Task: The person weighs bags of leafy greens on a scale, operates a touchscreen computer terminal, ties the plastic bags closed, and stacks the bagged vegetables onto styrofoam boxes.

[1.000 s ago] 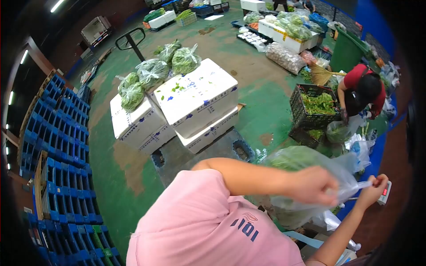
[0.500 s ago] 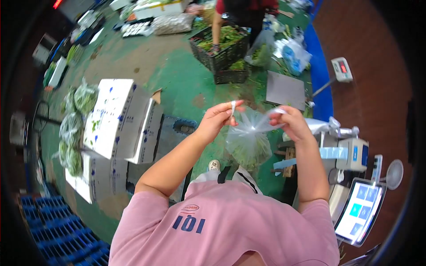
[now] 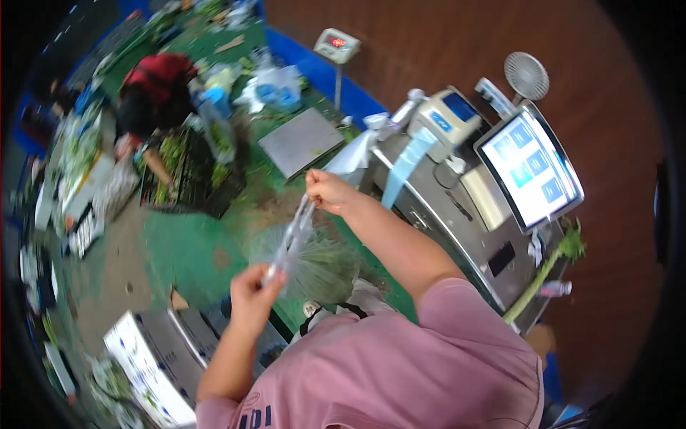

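A clear plastic bag [image 3: 321, 268] with leafy greens inside hangs in front of my body, its neck drawn tight and twisted. My left hand [image 3: 256, 292] pinches one side of the neck at the lower left. Higher up and to the right, my right hand [image 3: 330, 191] is closed on the stretched upper end of the plastic. Between the two hands the plastic runs as a taut strip. The greens are blurred through the bag, so their kind is unclear.
At right stands a metal counter [image 3: 446, 207] with a touchscreen [image 3: 530, 168], a label printer [image 3: 446, 118] and a phone [image 3: 502, 259]. A floor scale [image 3: 301, 143] lies ahead. A person in red [image 3: 157, 89] bends over black crates [image 3: 187, 175]. White boxes [image 3: 146, 368] stand lower left.
My view has swung to the right, bringing the counter closer to the middle. My right hand has risen relative to my left, and the bag's neck is stretched longer between them.
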A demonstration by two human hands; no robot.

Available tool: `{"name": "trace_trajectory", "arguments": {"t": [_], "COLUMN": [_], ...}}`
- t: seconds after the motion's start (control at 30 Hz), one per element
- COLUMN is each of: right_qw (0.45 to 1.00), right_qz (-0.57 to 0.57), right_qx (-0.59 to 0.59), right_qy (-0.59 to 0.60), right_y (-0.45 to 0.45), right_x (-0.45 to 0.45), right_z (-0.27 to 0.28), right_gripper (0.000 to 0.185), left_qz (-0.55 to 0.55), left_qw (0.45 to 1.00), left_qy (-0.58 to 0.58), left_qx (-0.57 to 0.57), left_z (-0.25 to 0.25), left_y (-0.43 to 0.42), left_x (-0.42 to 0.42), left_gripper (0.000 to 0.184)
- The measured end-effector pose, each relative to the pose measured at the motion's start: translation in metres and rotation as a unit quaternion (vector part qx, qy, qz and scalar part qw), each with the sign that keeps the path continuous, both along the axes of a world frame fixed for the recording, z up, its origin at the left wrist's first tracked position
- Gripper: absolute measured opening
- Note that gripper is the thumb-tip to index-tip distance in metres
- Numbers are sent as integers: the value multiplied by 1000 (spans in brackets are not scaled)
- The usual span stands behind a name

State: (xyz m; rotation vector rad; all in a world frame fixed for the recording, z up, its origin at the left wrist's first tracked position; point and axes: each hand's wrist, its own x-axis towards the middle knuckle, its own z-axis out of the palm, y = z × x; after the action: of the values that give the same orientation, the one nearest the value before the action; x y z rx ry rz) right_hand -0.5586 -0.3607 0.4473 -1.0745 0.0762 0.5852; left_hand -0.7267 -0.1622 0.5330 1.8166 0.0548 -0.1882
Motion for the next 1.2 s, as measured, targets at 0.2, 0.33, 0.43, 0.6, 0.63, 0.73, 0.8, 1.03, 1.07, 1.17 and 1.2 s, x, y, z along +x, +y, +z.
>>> {"name": "trace_trajectory", "arguments": {"t": [0.2, 0.33, 0.43, 0.6, 0.63, 0.73, 0.8, 1.03, 1.07, 1.17, 1.2], "right_qw": [966, 935, 919, 934, 941, 968, 924, 636, 626, 602, 600], "right_qz": [-221, -34, 58, -14, -36, -135, -379, -711, -719, -734, -731], "right_qx": [-39, -132, -168, -80, -136, -192, -22, 245, 242, 238, 238], "right_qy": [126, -327, -351, -348, -307, -87, 44, 173, 179, 205, 221], "right_y": [-15, 11, 34, -2, -20, -89, -152, -297, -304, -322, -327], "right_x": [-18, -62, -85, -68, -59, -8, 41, 139, 150, 175, 180], "right_z": [-90, 60, 70, 84, 85, 43, -40, -140, -145, -157, -158], "right_gripper": [18, 18, 18, 15, 12, 23, 14, 6, 6, 7, 9], "left_qz": [-90, -36, -69, -182, -205, -178, -106, 9, 32, 108, 129], "left_qw": [973, 959, 962, 970, 947, 956, 977, 994, 994, 991, 989], "left_qy": [-213, -237, -250, -106, -86, -47, -13, 82, 84, 69, 64], "left_qx": [18, 154, 81, 121, 232, 229, 184, 67, 58, 38, 37], "left_z": [-10, -64, -73, -177, -165, -161, -145, -132, -120, -101, -93], "left_y": [9, 15, -41, -39, -45, -51, -61, -47, -46, -34, -29], "left_x": [-15, 12, 39, 85, 86, 97, 102, 122, 124, 127, 128], "left_gripper": [29, 27, 15, 24, 23, 27, 26, 25, 23, 23, 23]}}
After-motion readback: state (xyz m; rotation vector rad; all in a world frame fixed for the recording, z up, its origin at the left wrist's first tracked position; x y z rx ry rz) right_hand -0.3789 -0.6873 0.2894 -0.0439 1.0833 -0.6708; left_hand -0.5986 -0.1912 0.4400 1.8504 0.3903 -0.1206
